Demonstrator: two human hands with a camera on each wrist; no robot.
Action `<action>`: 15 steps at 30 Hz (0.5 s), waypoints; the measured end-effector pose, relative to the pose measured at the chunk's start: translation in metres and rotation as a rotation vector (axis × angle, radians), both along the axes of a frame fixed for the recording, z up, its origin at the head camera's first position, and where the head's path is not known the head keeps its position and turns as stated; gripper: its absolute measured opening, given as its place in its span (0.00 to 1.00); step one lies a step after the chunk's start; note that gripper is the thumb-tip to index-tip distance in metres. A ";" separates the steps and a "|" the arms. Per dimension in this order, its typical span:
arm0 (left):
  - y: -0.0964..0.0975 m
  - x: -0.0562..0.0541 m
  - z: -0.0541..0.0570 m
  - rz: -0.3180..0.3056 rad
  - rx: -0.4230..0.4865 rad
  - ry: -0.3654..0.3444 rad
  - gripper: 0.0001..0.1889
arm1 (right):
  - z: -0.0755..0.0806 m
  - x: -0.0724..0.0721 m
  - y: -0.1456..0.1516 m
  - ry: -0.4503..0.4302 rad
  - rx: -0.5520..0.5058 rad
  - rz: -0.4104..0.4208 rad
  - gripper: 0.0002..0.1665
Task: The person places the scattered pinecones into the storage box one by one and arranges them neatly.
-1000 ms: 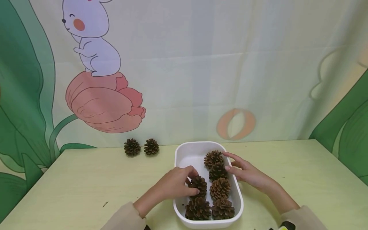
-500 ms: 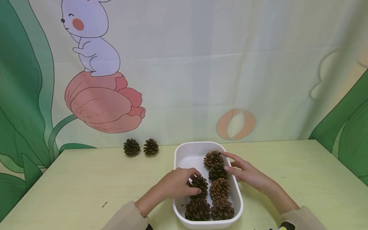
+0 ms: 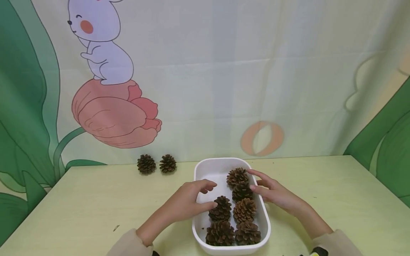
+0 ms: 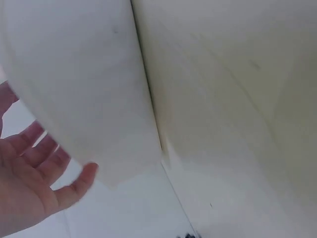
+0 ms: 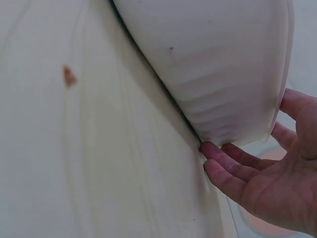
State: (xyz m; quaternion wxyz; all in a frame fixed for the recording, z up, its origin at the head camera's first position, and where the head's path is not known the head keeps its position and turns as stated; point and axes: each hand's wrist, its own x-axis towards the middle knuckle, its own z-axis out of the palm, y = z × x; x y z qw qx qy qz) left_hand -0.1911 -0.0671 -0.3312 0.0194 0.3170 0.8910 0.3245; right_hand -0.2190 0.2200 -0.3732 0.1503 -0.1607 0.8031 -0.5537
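Left hand now off six pine cones in tray.

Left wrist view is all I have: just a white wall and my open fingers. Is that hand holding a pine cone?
Observer: No. The left hand is open above the white tray, thumb beside a pine cone.
Operator: How many cones are in the tray?
Observer: Six, in two rows.
Operator: Where is the other hand?
Observer: The right hand rests at the tray's right rim, fingertips at the far cones.
Operator: Any cones outside?
Observer: Two cones by the backdrop.
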 end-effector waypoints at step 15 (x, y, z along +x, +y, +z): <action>-0.048 -0.012 -0.005 0.227 0.156 0.096 0.21 | 0.001 0.001 0.000 0.003 -0.023 0.014 0.35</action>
